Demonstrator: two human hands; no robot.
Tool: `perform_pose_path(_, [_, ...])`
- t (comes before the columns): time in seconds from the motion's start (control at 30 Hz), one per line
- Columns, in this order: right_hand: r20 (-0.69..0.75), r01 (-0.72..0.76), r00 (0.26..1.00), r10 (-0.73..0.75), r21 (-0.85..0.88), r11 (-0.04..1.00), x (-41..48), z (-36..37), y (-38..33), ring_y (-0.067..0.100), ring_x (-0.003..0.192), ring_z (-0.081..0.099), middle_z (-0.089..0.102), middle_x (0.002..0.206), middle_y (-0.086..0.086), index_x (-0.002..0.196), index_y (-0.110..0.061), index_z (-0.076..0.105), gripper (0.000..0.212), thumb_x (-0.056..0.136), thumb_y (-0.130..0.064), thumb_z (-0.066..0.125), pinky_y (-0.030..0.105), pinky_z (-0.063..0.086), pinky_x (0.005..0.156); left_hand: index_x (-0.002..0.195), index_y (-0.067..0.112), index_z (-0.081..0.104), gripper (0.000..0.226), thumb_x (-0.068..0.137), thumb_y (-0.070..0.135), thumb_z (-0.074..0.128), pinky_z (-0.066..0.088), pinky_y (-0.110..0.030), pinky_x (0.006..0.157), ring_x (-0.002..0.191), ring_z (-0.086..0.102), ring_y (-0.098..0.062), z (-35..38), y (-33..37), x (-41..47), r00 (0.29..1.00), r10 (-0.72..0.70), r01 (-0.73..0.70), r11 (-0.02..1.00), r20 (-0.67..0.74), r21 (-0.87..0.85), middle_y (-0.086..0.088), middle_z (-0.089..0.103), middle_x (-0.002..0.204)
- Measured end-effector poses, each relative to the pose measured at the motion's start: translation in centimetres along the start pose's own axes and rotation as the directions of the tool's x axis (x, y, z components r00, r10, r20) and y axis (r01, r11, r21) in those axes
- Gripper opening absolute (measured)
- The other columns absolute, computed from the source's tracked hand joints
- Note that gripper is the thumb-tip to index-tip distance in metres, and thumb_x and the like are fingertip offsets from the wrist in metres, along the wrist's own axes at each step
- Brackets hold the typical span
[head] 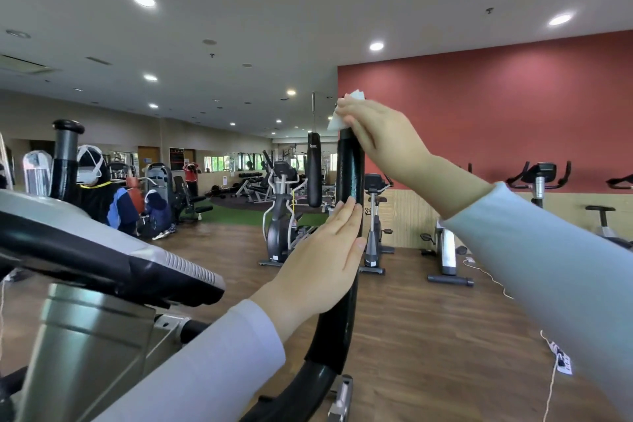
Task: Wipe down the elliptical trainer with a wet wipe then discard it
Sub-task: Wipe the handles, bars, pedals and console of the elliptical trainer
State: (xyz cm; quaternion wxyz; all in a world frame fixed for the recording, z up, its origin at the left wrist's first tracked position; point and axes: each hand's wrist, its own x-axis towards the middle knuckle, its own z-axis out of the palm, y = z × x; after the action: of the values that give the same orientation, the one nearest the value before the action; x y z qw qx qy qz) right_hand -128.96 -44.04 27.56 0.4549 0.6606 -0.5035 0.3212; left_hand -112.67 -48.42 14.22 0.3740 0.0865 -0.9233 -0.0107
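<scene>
Right hand (373,134) pinches crumpled white wipe (334,123) atop black cylindrical handle (349,168); left hand (322,264) flat against it.

Handlebar (349,168) glossy black wrap; wet wipe (334,123) thin white cloth; column (85,336) brushed metal; floor (428,336) wood-look.

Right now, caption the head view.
Right hand presses a white wet wipe on the black padded handlebar top; open left hand braces it.
</scene>
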Motion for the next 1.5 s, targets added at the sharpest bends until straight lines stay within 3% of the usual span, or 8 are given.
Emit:
perform_pose_path(0.27, [0.290, 0.189, 0.944, -0.157, -0.084, 0.978, -3.1, 2.1, 0.6, 0.030, 0.143, 0.030, 0.050, 0.142, 0.013, 0.130, 0.001, 0.057, 0.045, 0.103, -0.027, 0.032, 0.042, 0.022, 0.118, 0.152, 0.019, 0.013, 0.052, 0.104, 0.030, 0.028, -0.010, 0.002, 0.099, 0.135, -0.010, 0.012, 1.0, -0.3, -0.7, 0.998, -0.045, 0.046, 0.999, 0.033, -0.029, 0.011, 0.001, 0.159])
perform_pose_path(0.47, [0.312, 0.229, 0.936, -0.162, -0.194, 0.954, -2.4, 2.2, 0.1, 0.033, 0.141, 0.032, 0.054, 0.138, 0.012, 0.130, -0.002, 0.058, 0.049, 0.102, -0.029, 0.028, 0.041, 0.014, 0.116, 0.152, 0.017, 0.016, 0.052, 0.103, 0.023, 0.031, -0.006, -0.001, 0.102, 0.136, -0.007, 0.010, 1.0, -0.2, -0.7, 0.997, -0.061, 0.061, 0.998, 0.042, -0.003, 0.009, 0.002, 0.160])
perform_pose_path(0.63, [0.327, 0.264, 0.926, -0.189, -0.204, 0.943, -4.0, 2.7, -0.6, 0.036, 0.139, 0.035, 0.056, 0.136, 0.013, 0.128, -0.001, 0.059, 0.045, 0.101, -0.025, 0.032, 0.046, 0.018, 0.116, 0.152, 0.017, 0.018, 0.051, 0.103, 0.022, 0.032, 0.002, -0.010, 0.108, 0.143, -0.001, 0.002, 0.8, 0.1, -1.2, 0.994, -0.095, 0.097, 0.995, 0.056, -0.036, 0.009, 0.004, 0.159])
perform_pose_path(0.87, [0.482, 0.386, 0.842, -0.240, -0.229, 0.894, -4.8, 1.9, -0.3, 0.028, 0.145, 0.025, 0.043, 0.149, 0.008, 0.140, -0.009, 0.049, 0.043, 0.102, -0.026, 0.035, 0.039, 0.009, 0.118, 0.152, 0.015, 0.020, 0.051, 0.103, 0.022, 0.033, -0.010, 0.008, 0.093, 0.132, -0.008, 0.013, 0.7, 0.6, -3.7, 0.994, -0.049, 0.055, 0.996, 0.097, -0.064, 0.007, 0.008, 0.159])
perform_pose_path(1.0, [0.455, 0.317, 0.875, -0.164, -0.283, 0.905, -4.2, 2.3, -1.0, 0.027, 0.148, 0.016, 0.035, 0.154, 0.008, 0.143, -0.009, 0.044, 0.044, 0.104, -0.026, 0.033, 0.041, 0.007, 0.120, 0.151, 0.013, 0.023, 0.050, 0.103, 0.021, 0.033, -0.008, 0.005, 0.099, 0.142, -0.001, 0.004, 0.3, 0.6, -4.7, 0.995, -0.054, 0.061, 0.995, 0.085, -0.082, 0.004, 0.011, 0.159])
perform_pose_path(1.17, [0.465, 0.241, 0.879, -0.104, -0.245, 0.939, -6.0, 3.3, -2.6, 0.034, 0.142, 0.029, 0.050, 0.143, 0.013, 0.132, -0.003, 0.057, 0.038, 0.102, -0.022, 0.043, 0.049, 0.016, 0.117, 0.151, 0.013, 0.022, 0.050, 0.103, 0.021, 0.033, -0.004, 0.002, 0.102, 0.143, 0.001, 0.001, -0.1, 0.6, -6.5, 0.993, -0.077, 0.087, 0.990, 0.090, -0.112, 0.003, 0.012, 0.159])
perform_pose_path(1.33, [0.539, 0.030, 0.842, 0.025, -0.093, 0.995, -9.5, 2.9, -5.2, 0.027, 0.146, 0.023, 0.044, 0.148, 0.009, 0.136, -0.005, 0.053, 0.067, 0.097, -0.042, 0.013, 0.045, 0.017, 0.120, 0.151, 0.012, 0.022, 0.050, 0.103, 0.021, 0.034, -0.004, 0.002, 0.103, 0.144, 0.005, -0.002, -0.3, 0.9, -8.8, 0.990, -0.098, 0.112, 0.982, 0.102, -0.150, 0.001, 0.013, 0.159])
perform_pose_path(1.5, [0.511, -0.147, 0.853, 0.110, 0.033, 0.989, -11.6, 2.7, -7.4, 0.025, 0.146, 0.021, 0.042, 0.149, 0.011, 0.136, -0.005, 0.052, 0.047, 0.104, -0.031, 0.030, 0.030, 0.010, 0.119, 0.152, 0.015, 0.018, 0.052, 0.103, 0.025, 0.032, 0.016, -0.018, 0.113, 0.144, 0.016, -0.009, 0.1, 1.3, -10.6, 0.976, -0.167, 0.190, 0.966, 0.141, -0.176, 0.001, 0.014, 0.159])
